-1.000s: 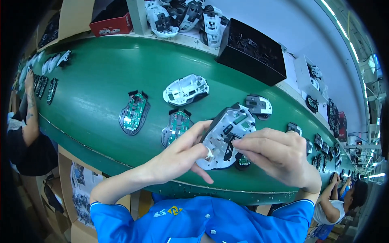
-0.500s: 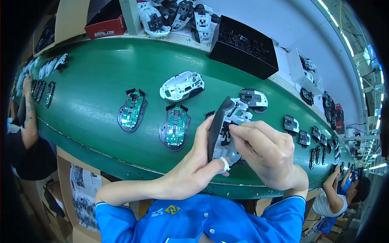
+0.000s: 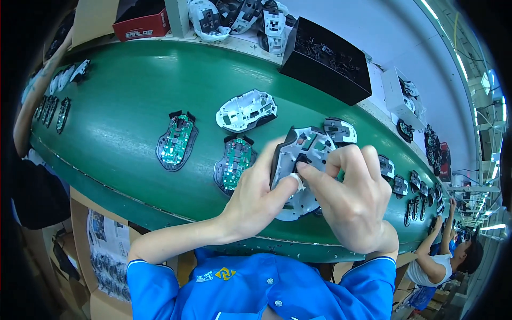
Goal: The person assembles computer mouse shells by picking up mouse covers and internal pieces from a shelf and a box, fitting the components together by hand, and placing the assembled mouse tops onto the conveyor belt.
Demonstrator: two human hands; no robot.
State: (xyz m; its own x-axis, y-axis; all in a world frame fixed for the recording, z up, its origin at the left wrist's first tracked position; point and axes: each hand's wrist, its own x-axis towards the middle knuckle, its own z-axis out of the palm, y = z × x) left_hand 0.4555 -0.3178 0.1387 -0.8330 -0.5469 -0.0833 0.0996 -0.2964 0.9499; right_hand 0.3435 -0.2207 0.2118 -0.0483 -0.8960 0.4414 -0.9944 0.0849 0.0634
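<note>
My left hand grips a white mouse shell with a black side by its left edge, its hollow inner face turned toward me. White tape or a wrap covers the thumb tip, which lies inside the shell. With fingers bent, my right hand presses a small black plastic part against the shell's inside; fingertips partly hide it. Another white mouse shell lies hollow side up beyond my left hand. Two mouse bases with green circuit boards, one farther left and one partly behind my left hand, rest on the green bench.
A black box of small black parts stands at the back, beside piled mouse shells. Grey-and-white mouse shells run along the right. A red box is back left. Co-workers sit at left and right.
The held shell has turned from edge-on to show its hollow inside. My right fingers have shifted slightly within it. At left, the co-worker's arm now reaches farther back.
</note>
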